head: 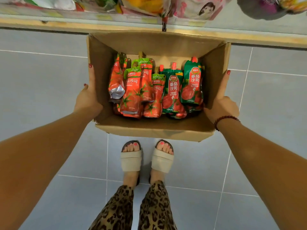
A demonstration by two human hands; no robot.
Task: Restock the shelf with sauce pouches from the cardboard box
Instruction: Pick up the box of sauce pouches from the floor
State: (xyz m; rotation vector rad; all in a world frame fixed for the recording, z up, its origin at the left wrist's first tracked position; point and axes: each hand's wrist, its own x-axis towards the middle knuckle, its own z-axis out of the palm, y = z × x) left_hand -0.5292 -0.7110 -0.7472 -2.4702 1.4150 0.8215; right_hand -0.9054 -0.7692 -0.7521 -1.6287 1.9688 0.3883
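Observation:
An open cardboard box (149,128) hangs in front of me above the floor, held between both hands. My left hand (87,98) clasps its left wall, fingers over the outer side. My right hand (221,103) presses on its right wall. Inside lie several tomato sauce pouches: red ones with green tops (132,90) on the left, and green-and-red ketchup pouches (191,83) with red caps on the right. The shelf (49,22) runs across the top of the view, its wooden edge just beyond the box.
Packaged goods (196,7) hang or stand blurred on the shelf above. Grey floor tiles (41,72) lie on both sides of the box. My feet in beige sandals (146,160) stand right below the box's near edge.

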